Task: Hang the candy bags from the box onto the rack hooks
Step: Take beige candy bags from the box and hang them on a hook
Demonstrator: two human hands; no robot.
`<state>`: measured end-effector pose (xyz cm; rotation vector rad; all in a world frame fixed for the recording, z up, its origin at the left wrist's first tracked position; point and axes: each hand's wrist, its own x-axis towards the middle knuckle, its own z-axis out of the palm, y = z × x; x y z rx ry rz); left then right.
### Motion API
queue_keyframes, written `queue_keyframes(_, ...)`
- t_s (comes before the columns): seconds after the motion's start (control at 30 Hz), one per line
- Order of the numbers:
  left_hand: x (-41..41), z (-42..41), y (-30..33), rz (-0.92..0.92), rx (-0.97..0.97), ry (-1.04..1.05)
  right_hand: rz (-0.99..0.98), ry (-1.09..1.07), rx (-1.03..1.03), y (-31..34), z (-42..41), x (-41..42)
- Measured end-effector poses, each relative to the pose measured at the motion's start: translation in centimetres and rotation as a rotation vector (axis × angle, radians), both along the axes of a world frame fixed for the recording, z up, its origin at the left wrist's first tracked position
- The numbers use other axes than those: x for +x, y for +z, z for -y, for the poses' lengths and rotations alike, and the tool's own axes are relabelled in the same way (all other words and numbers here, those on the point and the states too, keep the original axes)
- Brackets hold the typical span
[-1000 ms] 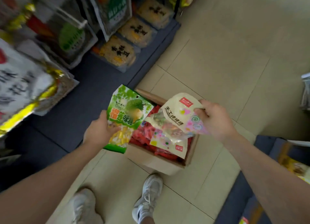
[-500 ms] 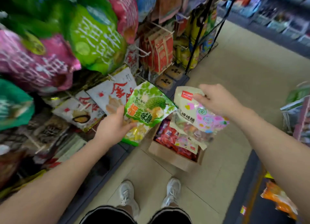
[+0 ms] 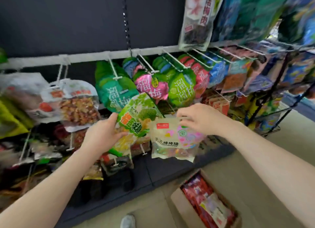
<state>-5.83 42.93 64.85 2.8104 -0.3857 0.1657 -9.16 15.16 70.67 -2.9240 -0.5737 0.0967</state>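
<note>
A white rail (image 3: pixel 95 57) runs across the dark back panel (image 3: pixel 68 19) of the rack, and white hooks (image 3: pixel 114 70) stick out from it toward the camera. Snack bags hang from these hooks: 2 green bags (image 3: pixel 114 91), a pink bag (image 3: pixel 151 86), and red and blue ones (image 3: pixel 216 70) further right. A pale bag of nuts (image 3: pixel 76 101) hangs at the left. Below, on the beige tiled floor (image 3: pixel 272 159), stands a cardboard box (image 3: pixel 184 209) holding red packets (image 3: pixel 197 192).

Green durian bag (image 3: pixel 136 118); cream lollipop bag (image 3: pixel 172 139), pink-green swirls; red packets (image 3: pixel 202 193) in box.
</note>
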Motion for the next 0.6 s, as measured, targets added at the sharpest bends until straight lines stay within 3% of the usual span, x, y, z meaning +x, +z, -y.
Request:
queue_keyframes(0.23, -4.8, -8.1, 4.7, 0.158, -0.113, 0.28, 0.238, 0.036, 0.353, 4.4, -8.2, 3.3)
queue_keyframes(0.47, -6.3, -17.8, 9.6, 0.365, -0.165, 0.483, 0.399, 0.321, 0.245, 10.0, -18.7, 5.3)
queue_keyframes(0.6, -5.7, -24.5, 11.6, 0.497, -0.175, 0.527, 0.479, 0.331, 0.211, 12.5, -25.9, 7.6)
